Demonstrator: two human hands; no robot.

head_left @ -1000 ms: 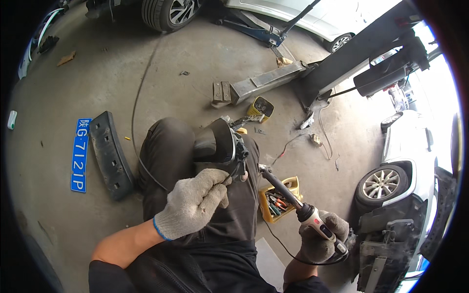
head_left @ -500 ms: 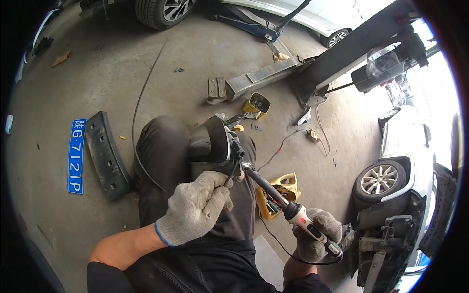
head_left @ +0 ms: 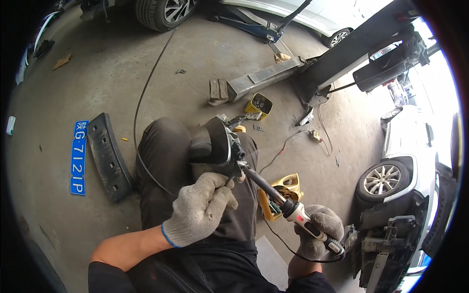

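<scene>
My left hand (head_left: 198,207), in a grey knit glove, is closed in a pinch on a thin dark rod (head_left: 229,181). Its tip meets the edge of a black, curved plastic car part (head_left: 211,144) lying across my knees. My right hand (head_left: 320,229), also gloved, wraps round the handle of a hot-air welding gun (head_left: 299,217) with a white and black grip and a lit red spot. The gun's long metal nozzle (head_left: 266,185) points up and left at the same edge, close to the rod's tip. A black cord trails from the handle's end.
A yellow container of tools (head_left: 288,188) stands right of my knee, with a small yellow bucket (head_left: 259,106) beyond. Left lie a blue licence plate (head_left: 78,158) and a black plastic bracket (head_left: 110,161). A lift arm (head_left: 266,78), cables and a white car (head_left: 410,141) surround the right side.
The view has shifted slightly. Both hands keep their grips, and the nozzle and rod stay at the part's edge with little visible movement.
</scene>
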